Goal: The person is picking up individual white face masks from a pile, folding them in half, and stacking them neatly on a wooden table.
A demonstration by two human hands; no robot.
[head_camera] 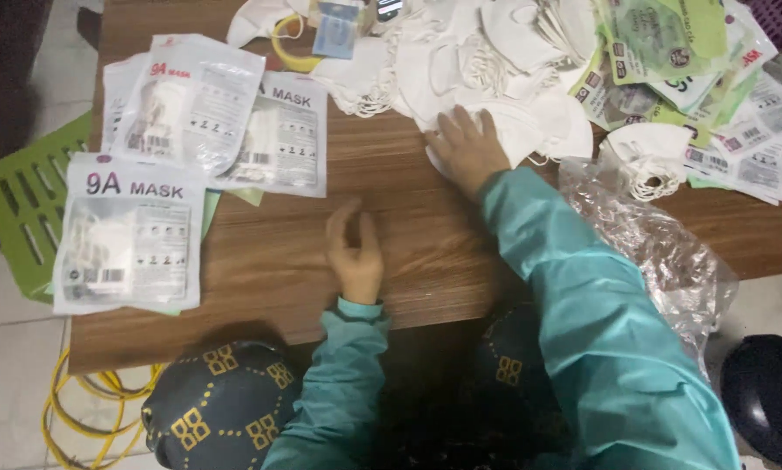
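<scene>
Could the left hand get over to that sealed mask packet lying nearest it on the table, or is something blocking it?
Probably yes. The left hand rests empty on bare wooden table, and the sealed mask packet lies flat just to its left, with nothing between them. The right hand is busy at the pile of loose white masks, out of the way.

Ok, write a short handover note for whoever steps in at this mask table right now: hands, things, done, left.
Left hand: empty, resting on the brown wooden table.
Right hand: flat on the loose pile of white folded face masks, gripping nothing.
Done: sealed clear-and-white mask packets lie at the left.
Left: the loose pile, plus green-printed flat pouches at far right; crumpled clear plastic bag by the right sleeve.
</scene>
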